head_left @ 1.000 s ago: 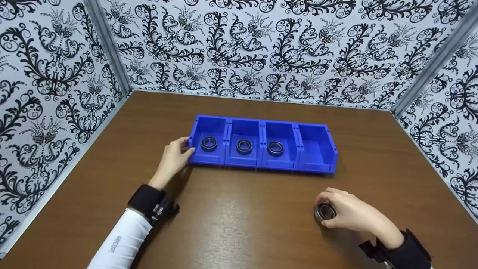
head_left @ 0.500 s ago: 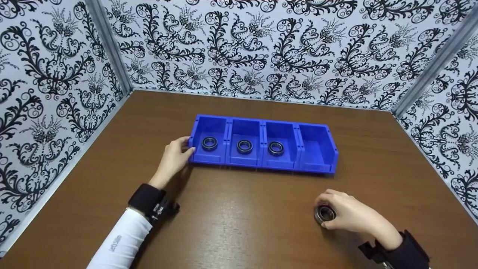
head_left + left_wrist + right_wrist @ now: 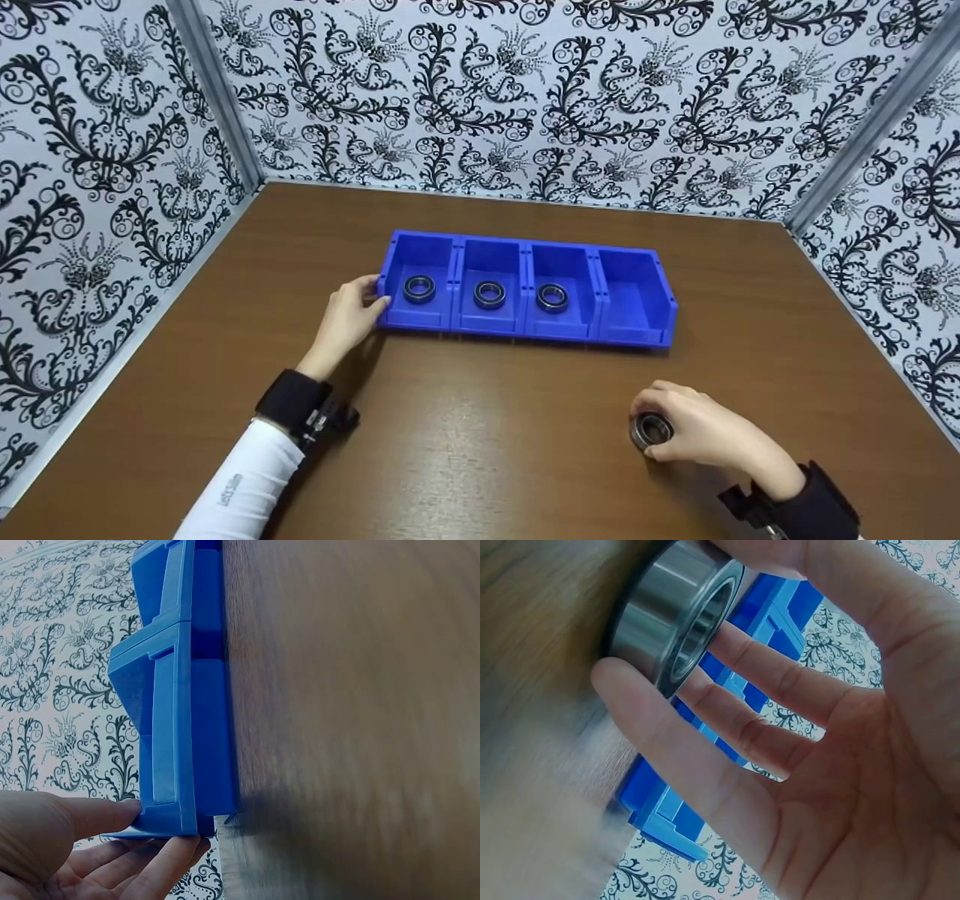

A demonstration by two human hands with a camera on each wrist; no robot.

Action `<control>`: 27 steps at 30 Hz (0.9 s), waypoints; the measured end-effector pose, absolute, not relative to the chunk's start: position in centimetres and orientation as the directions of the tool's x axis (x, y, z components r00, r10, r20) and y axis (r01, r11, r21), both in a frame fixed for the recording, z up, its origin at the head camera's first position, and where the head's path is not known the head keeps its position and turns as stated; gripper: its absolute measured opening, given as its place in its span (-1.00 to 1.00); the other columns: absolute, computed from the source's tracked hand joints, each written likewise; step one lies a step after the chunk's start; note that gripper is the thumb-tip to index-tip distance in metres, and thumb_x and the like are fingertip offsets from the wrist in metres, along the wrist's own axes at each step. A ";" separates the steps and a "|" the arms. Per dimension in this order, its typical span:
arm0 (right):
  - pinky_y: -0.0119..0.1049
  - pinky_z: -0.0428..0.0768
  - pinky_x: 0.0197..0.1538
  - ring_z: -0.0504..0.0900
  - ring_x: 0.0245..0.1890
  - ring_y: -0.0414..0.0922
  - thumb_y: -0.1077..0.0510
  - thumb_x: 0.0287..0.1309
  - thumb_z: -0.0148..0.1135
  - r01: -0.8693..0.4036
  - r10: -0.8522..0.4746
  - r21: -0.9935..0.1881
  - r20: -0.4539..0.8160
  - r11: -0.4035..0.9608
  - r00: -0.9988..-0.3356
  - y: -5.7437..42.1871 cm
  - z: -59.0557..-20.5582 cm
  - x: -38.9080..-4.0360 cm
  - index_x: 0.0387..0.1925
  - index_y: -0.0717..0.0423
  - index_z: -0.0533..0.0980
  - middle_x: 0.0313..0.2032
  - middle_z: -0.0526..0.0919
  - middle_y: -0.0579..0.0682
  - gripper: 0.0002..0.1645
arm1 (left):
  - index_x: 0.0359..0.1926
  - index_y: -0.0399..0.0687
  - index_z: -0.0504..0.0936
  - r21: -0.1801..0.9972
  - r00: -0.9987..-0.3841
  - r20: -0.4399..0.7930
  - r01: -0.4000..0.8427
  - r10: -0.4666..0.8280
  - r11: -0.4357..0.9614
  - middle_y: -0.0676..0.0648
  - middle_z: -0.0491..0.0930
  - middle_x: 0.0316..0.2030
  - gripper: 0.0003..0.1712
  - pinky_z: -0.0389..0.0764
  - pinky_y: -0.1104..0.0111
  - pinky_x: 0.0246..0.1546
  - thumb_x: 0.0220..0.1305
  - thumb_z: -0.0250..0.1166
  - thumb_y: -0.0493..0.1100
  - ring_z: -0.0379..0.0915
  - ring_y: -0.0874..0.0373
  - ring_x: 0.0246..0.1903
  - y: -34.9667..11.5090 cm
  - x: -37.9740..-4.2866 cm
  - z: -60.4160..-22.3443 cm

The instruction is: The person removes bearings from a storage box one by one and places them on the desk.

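Currently, the right hand (image 3: 701, 431) is pinching a bearing (image 3: 651, 430) between its fingers (image 3: 671, 742); the left hand (image 3: 349, 316) is gripping a blue bin (image 3: 417, 318).

Left hand (image 3: 349, 313) reaches farther forward, pinching — right hand (image 3: 696, 427) grips.

The one piece of writing that can be read is small dark grey lettering (image 3: 230, 489) on the white sleeve (image 3: 259, 456) of the left forearm, in the lower left of the head view, and it appears to say "Let's Slim". It runs lengthwise along the sleeve in a single line, the word "Let's" nearer the bottom edge and "Slim" nearer the black wrist band (image 3: 292, 400), so that it reads upward in the direction of the left hand (image 3: 347, 316). The letters are slightly blurred, and the apostrophe is hard to make out.
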State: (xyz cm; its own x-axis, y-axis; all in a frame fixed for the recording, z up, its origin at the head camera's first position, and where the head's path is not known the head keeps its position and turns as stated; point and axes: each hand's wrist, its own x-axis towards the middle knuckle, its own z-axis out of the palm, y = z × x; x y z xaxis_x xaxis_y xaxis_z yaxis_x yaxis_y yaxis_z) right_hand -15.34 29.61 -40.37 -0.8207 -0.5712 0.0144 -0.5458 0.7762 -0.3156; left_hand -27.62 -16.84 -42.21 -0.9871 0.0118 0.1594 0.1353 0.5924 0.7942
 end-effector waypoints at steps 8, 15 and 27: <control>-0.29 0.56 -0.20 0.58 -0.22 -0.22 0.12 -0.18 0.56 -0.536 -0.566 -0.320 -0.001 0.781 -0.824 29.5 -40.5 -15.3 -0.18 -0.07 0.63 -0.22 0.61 -0.19 -0.58 | 0.32 -0.51 0.44 0.801 -0.988 0.156 0.135 0.013 0.584 -0.48 0.58 0.20 -0.48 0.58 -0.05 0.29 0.43 0.22 -0.32 0.58 -0.29 0.23 -16.9 -27.7 -42.2; -0.29 0.57 -0.20 0.59 -0.22 -0.21 0.13 -0.18 0.56 -0.532 -0.560 -0.316 0.002 0.785 -0.828 29.5 -40.5 -15.2 -0.17 -0.07 0.63 -0.21 0.61 -0.19 -0.57 | 0.31 -0.51 0.45 0.802 -0.987 0.163 0.140 0.012 0.581 -0.49 0.58 0.19 -0.48 0.58 -0.05 0.29 0.41 0.23 -0.32 0.58 -0.30 0.23 -16.8 -27.7 -42.2; -0.31 0.56 -0.21 0.58 -0.23 -0.22 0.11 -0.18 0.58 -0.537 -0.568 -0.327 -0.001 0.778 -0.823 29.5 -40.6 -15.3 -0.16 -0.07 0.63 -0.20 0.61 -0.17 -0.56 | 0.30 -0.50 0.46 0.787 -0.985 0.170 0.143 0.012 0.600 -0.48 0.60 0.18 -0.49 0.61 -0.04 0.26 0.41 0.23 -0.32 0.61 -0.29 0.19 -16.8 -27.5 -42.1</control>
